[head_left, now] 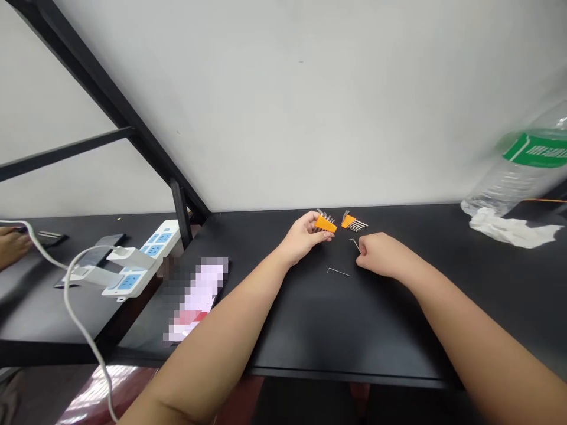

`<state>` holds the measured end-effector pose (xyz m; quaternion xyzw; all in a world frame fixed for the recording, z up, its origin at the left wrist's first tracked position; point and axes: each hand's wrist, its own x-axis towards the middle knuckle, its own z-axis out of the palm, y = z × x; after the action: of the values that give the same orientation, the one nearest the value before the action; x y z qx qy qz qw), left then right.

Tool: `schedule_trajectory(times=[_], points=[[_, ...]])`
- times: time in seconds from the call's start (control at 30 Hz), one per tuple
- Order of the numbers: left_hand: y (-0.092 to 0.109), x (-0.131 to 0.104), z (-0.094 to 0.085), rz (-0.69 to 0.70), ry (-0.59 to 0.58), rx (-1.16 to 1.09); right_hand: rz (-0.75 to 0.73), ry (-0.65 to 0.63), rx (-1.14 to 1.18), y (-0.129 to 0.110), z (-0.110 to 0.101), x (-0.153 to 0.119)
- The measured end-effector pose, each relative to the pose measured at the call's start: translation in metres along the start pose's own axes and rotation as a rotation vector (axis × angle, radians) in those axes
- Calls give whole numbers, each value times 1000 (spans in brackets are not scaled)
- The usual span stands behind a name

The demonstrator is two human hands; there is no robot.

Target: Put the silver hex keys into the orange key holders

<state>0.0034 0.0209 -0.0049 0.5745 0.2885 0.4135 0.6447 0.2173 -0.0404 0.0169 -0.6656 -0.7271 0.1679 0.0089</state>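
My left hand (304,237) is closed around an orange hex key holder (325,224) with several metal keys in it. To its right, a second orange holder (348,221) lies on the black table (354,330), its keys fanned out. My right hand (380,254) pinches a small L-shaped hex key (355,244), whose bent end points up and left past the fingers. Another loose hex key (339,272) rests on the tabletop between my forearms, nearer to me than the holders.
A white power strip (153,251) with plugged-in chargers and a white cable is at left, near a pixelated phone-like slab (199,295). Another person's hand (13,247) shows at the far left. A large plastic bottle (509,171) and crumpled tissue (514,229) are at right.
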Motion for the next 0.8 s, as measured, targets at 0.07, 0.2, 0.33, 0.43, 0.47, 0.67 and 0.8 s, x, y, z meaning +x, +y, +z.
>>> schedule_trajectory(times=[0.07,0.2,0.33,0.43,0.47,0.67,0.8], points=[[1,0,1,-2,-5,12,20,-10,35,6,-3,-1],[1,1,2,13,34,24,38,-63,10,7,-10,-6],[-1,1,2,23,31,12,18,32,-77,2,-9,-9],[-2,1,2,26,-1,17,-41,122,-138,-7,1,-8],[-2,1,2,29,-9,27,-53,125,-163,-9,5,-7],[-2,-2,4,44,-30,85,-161,179,60,-9,11,-7],[-1,-2,4,58,-27,78,-365,283,704,-6,3,-10]])
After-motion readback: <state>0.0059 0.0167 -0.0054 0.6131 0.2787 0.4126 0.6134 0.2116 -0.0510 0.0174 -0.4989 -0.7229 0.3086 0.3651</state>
